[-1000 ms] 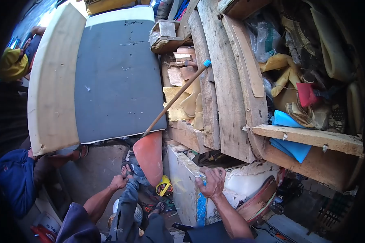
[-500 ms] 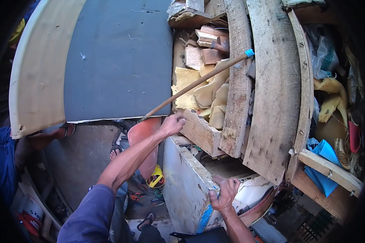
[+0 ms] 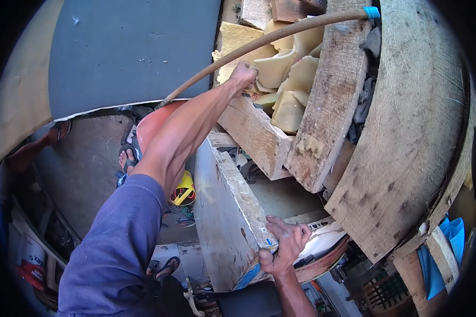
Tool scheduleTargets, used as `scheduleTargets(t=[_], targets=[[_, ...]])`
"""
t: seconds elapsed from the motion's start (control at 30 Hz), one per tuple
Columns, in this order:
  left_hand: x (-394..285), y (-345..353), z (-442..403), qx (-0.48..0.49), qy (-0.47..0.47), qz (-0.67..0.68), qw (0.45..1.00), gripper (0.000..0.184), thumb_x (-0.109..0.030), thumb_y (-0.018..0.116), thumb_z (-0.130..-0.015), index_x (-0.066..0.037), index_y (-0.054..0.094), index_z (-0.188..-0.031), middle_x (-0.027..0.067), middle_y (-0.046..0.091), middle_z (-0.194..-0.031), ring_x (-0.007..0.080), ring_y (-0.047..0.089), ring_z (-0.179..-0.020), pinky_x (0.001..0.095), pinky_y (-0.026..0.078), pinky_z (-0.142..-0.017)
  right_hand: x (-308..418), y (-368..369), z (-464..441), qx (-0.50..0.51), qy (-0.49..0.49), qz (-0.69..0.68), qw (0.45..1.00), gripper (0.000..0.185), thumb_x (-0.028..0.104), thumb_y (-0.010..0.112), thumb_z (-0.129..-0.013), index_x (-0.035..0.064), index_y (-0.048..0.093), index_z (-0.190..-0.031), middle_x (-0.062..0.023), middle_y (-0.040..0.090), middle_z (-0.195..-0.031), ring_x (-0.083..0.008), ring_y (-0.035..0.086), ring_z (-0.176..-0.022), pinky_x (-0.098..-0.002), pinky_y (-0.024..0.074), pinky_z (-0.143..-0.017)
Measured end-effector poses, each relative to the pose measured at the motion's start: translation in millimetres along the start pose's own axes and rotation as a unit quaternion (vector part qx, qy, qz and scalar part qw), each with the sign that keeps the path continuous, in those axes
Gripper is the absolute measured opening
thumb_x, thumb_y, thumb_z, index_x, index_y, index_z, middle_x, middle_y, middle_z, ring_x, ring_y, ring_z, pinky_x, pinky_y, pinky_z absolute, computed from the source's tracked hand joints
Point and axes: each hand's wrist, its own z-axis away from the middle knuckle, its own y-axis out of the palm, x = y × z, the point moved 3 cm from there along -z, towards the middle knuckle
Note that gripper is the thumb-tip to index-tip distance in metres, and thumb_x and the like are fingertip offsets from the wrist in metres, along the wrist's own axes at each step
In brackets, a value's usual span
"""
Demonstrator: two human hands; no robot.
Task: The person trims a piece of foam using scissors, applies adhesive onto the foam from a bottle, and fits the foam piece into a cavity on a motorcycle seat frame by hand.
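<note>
My left hand (image 3: 243,77) reaches in over the low front board (image 3: 256,134) of a wooden bin. Its fingers are curled beside torn yellow foam pieces (image 3: 280,68); whether anything is pinched in them is hidden. Just above this hand, a wooden stick (image 3: 269,41) with blue tape at its upper end slants across the bin. My right hand (image 3: 285,245) is wrapped over the top corner of an upright, worn white wooden panel (image 3: 222,222).
A large dark grey padded board (image 3: 137,53) stands at upper left. Wide rough planks (image 3: 407,132) lie on the right. Below are a red plastic chair (image 3: 156,124), a yellow container (image 3: 184,189) and scattered tools. Another person's sandalled foot (image 3: 63,129) shows at far left.
My view has moved closer to the bin. My left hand has gone from the front board's edge further in, to the foam. My right hand stays on the panel corner.
</note>
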Motion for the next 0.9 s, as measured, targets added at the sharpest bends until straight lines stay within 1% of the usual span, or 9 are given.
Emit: scheduleTargets(t=[0.03, 0.27, 0.33, 0.43, 0.5, 0.53, 0.6, 0.7, 0.9], targets=[[-1.1, 2.5, 1.4, -0.001, -0.011, 0.019, 1.000, 0.025, -0.017, 0.059, -0.088, -0.004, 0.058, -0.110, 0.0012, 0.053, -0.083, 0.0107, 0.051, -0.070, 0.0275, 0.045, -0.058, 0.3, 0.4, -1.0, -0.001, 0.000, 0.000, 1.000, 0.058, 0.062, 0.048, -0.094, 0.0075, 0.066, -0.095, -0.0067, 0.073, -0.100, -0.0201, 0.057, -0.081, -0.0431, 0.0313, -0.094], [-23.5, -2.9, 36.2, 0.063, 0.014, 0.044, 0.997, 0.022, -0.011, 0.061, -0.087, -0.009, 0.057, -0.109, 0.0000, 0.053, -0.085, 0.0135, 0.051, -0.079, 0.0297, 0.047, -0.068, 2.3, 1.5, -3.1, -0.007, -0.004, -0.001, 1.000, 0.056, 0.061, 0.048, -0.095, 0.0078, 0.066, -0.097, -0.0071, 0.073, -0.101, -0.0210, 0.057, -0.082, -0.0439, 0.0314, -0.094], [-22.9, -8.6, 46.5, 0.066, 0.012, -0.020, 0.998, 0.019, -0.014, 0.063, -0.090, -0.009, 0.056, -0.107, 0.0016, 0.057, -0.091, 0.0155, 0.056, -0.084, 0.0310, 0.049, -0.073, 2.9, 1.5, -2.0, -0.006, -0.005, 0.002, 1.000, 0.056, 0.061, 0.047, -0.095, 0.0077, 0.066, -0.097, -0.0072, 0.073, -0.102, -0.0215, 0.057, -0.082, -0.0441, 0.0316, -0.094], [-24.4, -12.3, 84.4, 0.064, 0.002, 0.032, 0.997, 0.020, -0.020, 0.066, -0.095, -0.009, 0.054, -0.105, 0.0038, 0.061, -0.100, 0.0172, 0.060, -0.093, 0.0335, 0.051, -0.079, 3.7, 0.8, -4.6, -0.006, -0.012, 0.004, 1.000, 0.056, 0.061, 0.047, -0.095, 0.0076, 0.065, -0.097, -0.0079, 0.073, -0.103, -0.0226, 0.057, -0.083, -0.0444, 0.0318, -0.093], [-23.9, -22.5, 112.5, 0.043, -0.008, 0.200, 0.979, 0.022, -0.024, 0.066, -0.097, -0.009, 0.053, -0.107, 0.0055, 0.063, -0.109, 0.0177, 0.062, -0.100, 0.0361, 0.053, -0.083, 5.2, 0.1, -3.8, 0.000, -0.007, 0.007, 1.000, 0.057, 0.061, 0.046, -0.095, 0.0070, 0.065, -0.097, -0.0086, 0.072, -0.104, -0.0233, 0.057, -0.083, -0.0446, 0.0320, -0.093], [-20.2, -27.0, 131.0, 0.041, -0.012, 0.201, 0.979, 0.022, -0.024, 0.066, -0.097, -0.009, 0.053, -0.107, 0.0055, 0.063, -0.109, 0.0177, 0.062, -0.100, 0.0361, 0.053, -0.083, 6.8, -1.6, -1.1, 0.004, -0.006, 0.005, 1.000, 0.057, 0.061, 0.046, -0.095, 0.0070, 0.065, -0.097, -0.0086, 0.072, -0.104, -0.0233, 0.057, -0.083, -0.0446, 0.0320, -0.093], [-23.7, -39.1, 161.0, 0.096, 0.011, 0.351, 0.931, 0.026, -0.028, 0.067, -0.096, -0.010, 0.052, -0.107, 0.0063, 0.063, -0.104, 0.0168, 0.062, -0.097, 0.0369, 0.050, -0.085, 6.6, 0.3, -4.8, -0.003, -0.009, 0.006, 1.000, 0.057, 0.060, 0.045, -0.095, 0.0065, 0.065, -0.097, -0.0093, 0.072, -0.103, -0.0238, 0.057, -0.084, -0.0448, 0.0320, -0.093], [-1.8, -68.6, 201.4, 0.112, -0.002, 0.406, 0.907, 0.023, -0.025, 0.063, -0.099, -0.013, 0.054, -0.115, 0.0043, 0.062, -0.118, 0.0174, 0.062, -0.106, 0.0397, 0.051, -0.092, 8.2, 0.0, -4.9, -0.001, -0.012, 0.013, 1.000, 0.058, 0.060, 0.044, -0.095, 0.0057, 0.064, -0.096, -0.0101, 0.072, -0.102, -0.0246, 0.057, -0.085, -0.0449, 0.0319, -0.093], [62.3, -159.6, 300.4, 0.077, -0.043, 0.442, 0.893, 0.021, -0.023, 0.063, -0.099, -0.014, 0.052, -0.115, 0.0046, 0.061, -0.119, 0.0189, 0.062, -0.108, 0.0400, 0.052, -0.093, 11.1, 1.3, -3.4, 0.001, -0.014, 0.014, 1.000, 0.058, 0.059, 0.043, -0.096, 0.0050, 0.063, -0.097, -0.0115, 0.071, -0.103, -0.0258, 0.057, -0.087, -0.0443, 0.0319, -0.094]])
